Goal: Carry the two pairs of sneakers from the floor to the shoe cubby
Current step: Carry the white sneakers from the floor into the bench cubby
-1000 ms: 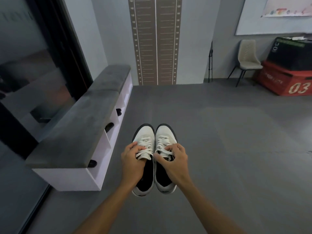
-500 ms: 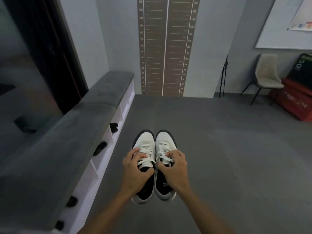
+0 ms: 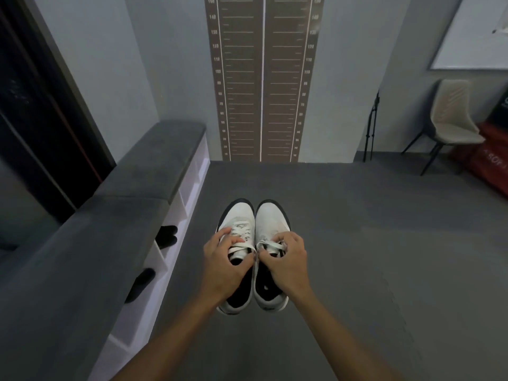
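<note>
- Grey floor (image 3: 384, 270) under both hands; grey wall beyond, bearing a brown height chart (image 3: 262, 78).
- White sneakers (image 3: 254, 226), one pair, black-trimmed, side by side, toes pointing away, held clear of the floor.
- Left hand (image 3: 225, 264): fingers curled round the left shoe's laces and tongue.
- Right hand (image 3: 286, 261): grips the right shoe likewise.
- Shoe cubby (image 3: 176, 215): white, grey padded top, just left of the left hand; dark shoes (image 3: 166, 236) in its compartments.
- Beige chair (image 3: 450, 119): far right of the right hand, by the wall.

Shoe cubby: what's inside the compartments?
Dark shoes poke out of two compartments of the shoe cubby: one pair, another nearer the camera. The grey cushioned top hides the compartments' depths.
</note>
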`<action>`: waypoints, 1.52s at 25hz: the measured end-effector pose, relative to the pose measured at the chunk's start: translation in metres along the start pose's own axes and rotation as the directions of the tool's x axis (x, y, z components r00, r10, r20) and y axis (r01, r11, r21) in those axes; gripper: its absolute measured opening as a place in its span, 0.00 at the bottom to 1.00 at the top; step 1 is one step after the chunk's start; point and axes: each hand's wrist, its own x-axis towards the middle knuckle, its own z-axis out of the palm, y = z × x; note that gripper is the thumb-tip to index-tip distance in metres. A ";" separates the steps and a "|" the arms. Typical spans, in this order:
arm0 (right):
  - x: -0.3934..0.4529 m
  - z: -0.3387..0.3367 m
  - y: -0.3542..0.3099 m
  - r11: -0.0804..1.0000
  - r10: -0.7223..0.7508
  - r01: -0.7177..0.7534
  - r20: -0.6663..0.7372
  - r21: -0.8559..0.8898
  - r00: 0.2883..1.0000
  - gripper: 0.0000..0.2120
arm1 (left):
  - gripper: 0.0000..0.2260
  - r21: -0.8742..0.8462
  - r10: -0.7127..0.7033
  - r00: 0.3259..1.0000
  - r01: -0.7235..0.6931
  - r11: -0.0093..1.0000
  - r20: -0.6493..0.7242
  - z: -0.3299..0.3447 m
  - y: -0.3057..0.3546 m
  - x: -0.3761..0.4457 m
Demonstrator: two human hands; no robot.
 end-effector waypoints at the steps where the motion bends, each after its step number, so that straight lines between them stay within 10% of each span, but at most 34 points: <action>1: 0.033 0.005 0.001 1.000 0.005 -0.005 0.010 -0.005 1.000 0.13 | 0.21 0.002 -0.027 0.999 0.027 1.000 -0.019 0.009 -0.004 0.029; 21: 0.630 0.128 0.002 1.000 0.017 -0.016 0.059 -0.019 0.998 0.12 | 0.19 0.091 0.035 0.999 -0.038 0.995 0.041 0.142 -0.093 0.609; 38: 1.040 0.302 -0.012 0.987 -0.150 0.158 0.435 0.017 0.888 0.12 | 0.11 0.058 -0.211 0.895 0.253 0.966 -0.393 0.188 -0.202 0.974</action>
